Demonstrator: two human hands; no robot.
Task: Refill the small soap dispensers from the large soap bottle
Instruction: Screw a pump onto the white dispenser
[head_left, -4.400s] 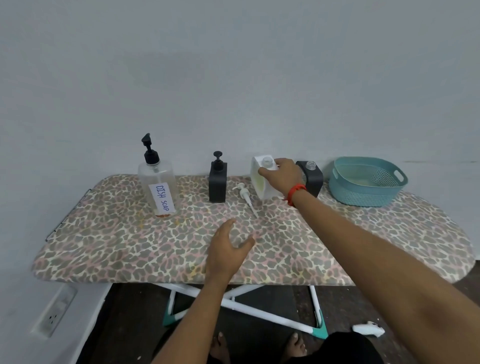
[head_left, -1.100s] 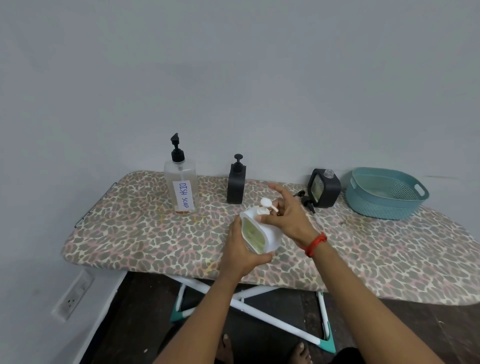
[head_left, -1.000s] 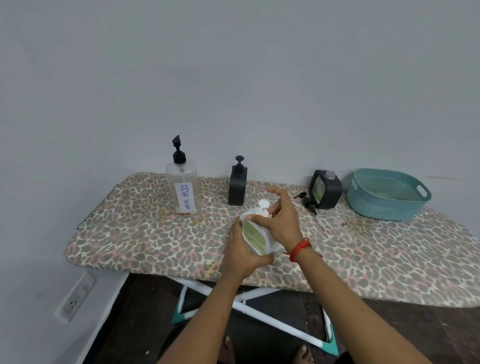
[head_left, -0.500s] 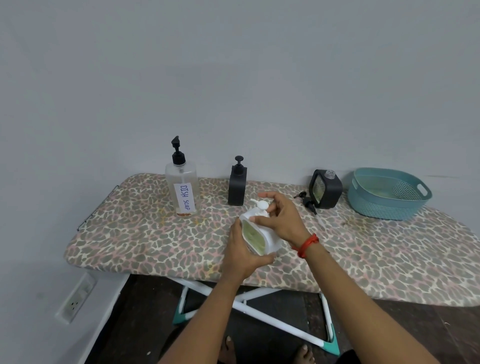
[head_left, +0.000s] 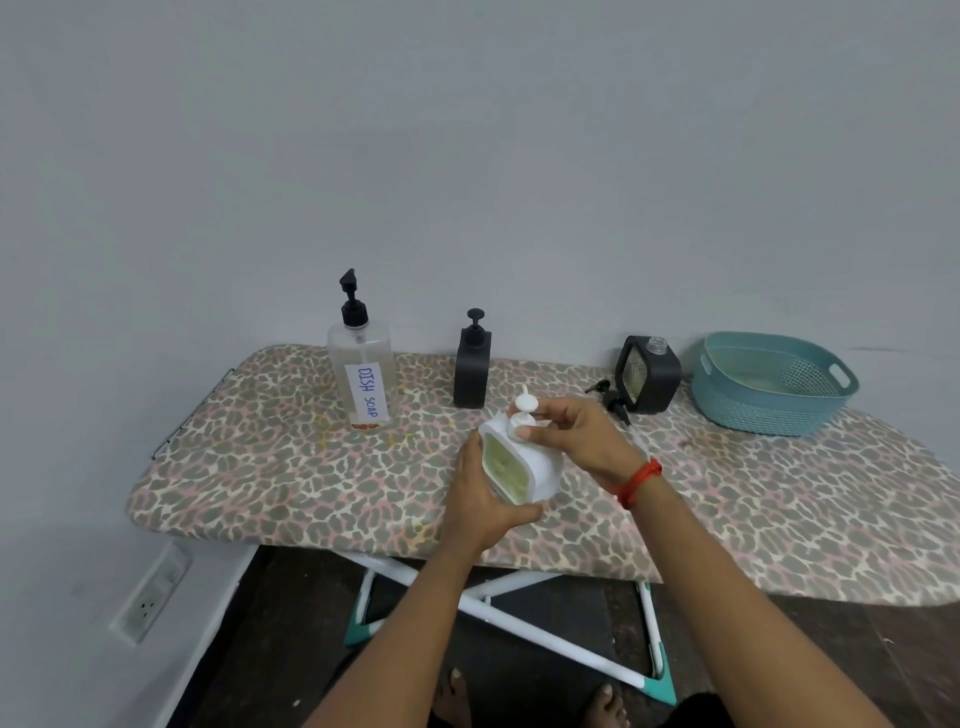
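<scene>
The left hand (head_left: 478, 504) hides the white dispenser's (head_left: 543, 467) lower edge, and the right hand (head_left: 582, 436) covers its collar. The left hand grips this dispenser, tilted, above the ironing board (head_left: 260, 467). The right hand pinches the white pump (head_left: 524, 408) on top. Three small dispensers show: this one, a capped black dispenser (head_left: 471, 374) and an uncapped black dispenser (head_left: 649, 379) beside a loose black pump (head_left: 608, 397). One DISH SOAP bottle (head_left: 363, 374) stands far left.

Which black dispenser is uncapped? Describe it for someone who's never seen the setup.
Find the leopard-print ironing board, then the teal basket at its right end. Just left of the basket stands a squat black dispenser. Unlike the slim black dispenser further left, it wears no pump: its clear neck is bare, and a black pump lies beside it.
</scene>
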